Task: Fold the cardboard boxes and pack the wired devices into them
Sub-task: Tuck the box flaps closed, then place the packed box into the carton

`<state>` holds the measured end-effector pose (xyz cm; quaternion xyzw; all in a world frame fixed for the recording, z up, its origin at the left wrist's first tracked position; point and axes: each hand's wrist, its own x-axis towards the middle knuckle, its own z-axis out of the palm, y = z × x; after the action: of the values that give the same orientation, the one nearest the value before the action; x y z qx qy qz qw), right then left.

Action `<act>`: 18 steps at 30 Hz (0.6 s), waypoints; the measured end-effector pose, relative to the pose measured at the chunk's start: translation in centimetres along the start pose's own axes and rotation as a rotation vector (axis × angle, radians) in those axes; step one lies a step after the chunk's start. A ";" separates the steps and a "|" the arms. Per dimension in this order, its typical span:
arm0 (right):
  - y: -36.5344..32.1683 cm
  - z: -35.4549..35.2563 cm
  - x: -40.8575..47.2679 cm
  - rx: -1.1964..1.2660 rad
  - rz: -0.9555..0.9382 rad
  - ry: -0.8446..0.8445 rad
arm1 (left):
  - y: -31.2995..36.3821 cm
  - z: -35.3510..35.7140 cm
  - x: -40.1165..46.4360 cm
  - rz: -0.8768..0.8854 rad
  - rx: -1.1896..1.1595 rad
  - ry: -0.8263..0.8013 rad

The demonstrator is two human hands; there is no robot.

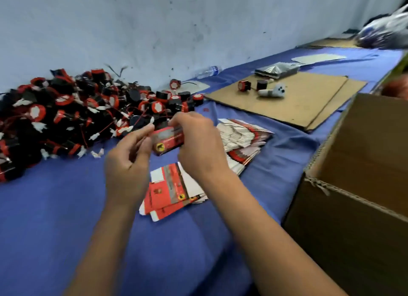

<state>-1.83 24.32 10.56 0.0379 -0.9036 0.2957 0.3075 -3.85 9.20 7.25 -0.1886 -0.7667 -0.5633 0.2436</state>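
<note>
Near the middle of the frame a person holds a small red carton [168,140] up above the blue cloth [55,218] that covers the table. The right hand [199,145] grasps it from the right side, fingers curled over its top edge, while the left hand [130,161] pinches its left end with thumb and fingertips, the other fingers loosely bent. The carton is red with a grey band and a black mark on its face; motion blur keeps me from telling how far it is folded. Directly below the hands, lower centre, a short stack of flat cartons [172,192] lies on the cloth, printed side up. To the right of the hands a larger fanned heap of flat cartons [240,136] spreads out, showing mostly white backs with red edges. The pile of wired devices [77,114] fills the left of the frame against the pale wall [154,26]: black round bodies with red rims, thin red leads and white connectors, all tangled together. In the upper right, two more such devices [254,85] stand on flat brown cardboard sheets [298,101], beside a small white object I cannot identify. A plastic water bottle [208,71] lies on its side near the wall. At the right edge stands a large open brown shipping box [353,185].
</note>
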 end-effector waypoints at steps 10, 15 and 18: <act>13.7 -25.6 -4.7 -0.495 0.750 -0.005 | 18.4 24.8 -1.5 0.395 0.032 -0.758; 14.2 -24.1 -5.6 -0.456 0.823 -0.196 | 17.2 27.0 -2.4 0.413 0.452 -0.966; 13.3 -22.3 -4.5 -0.435 0.749 -0.101 | 15.1 25.0 -1.7 0.386 0.253 -0.797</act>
<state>10.38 47.20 15.37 -0.3438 -0.9101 0.1875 0.1354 2.01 37.50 11.76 -0.4986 -0.8142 -0.2930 0.0513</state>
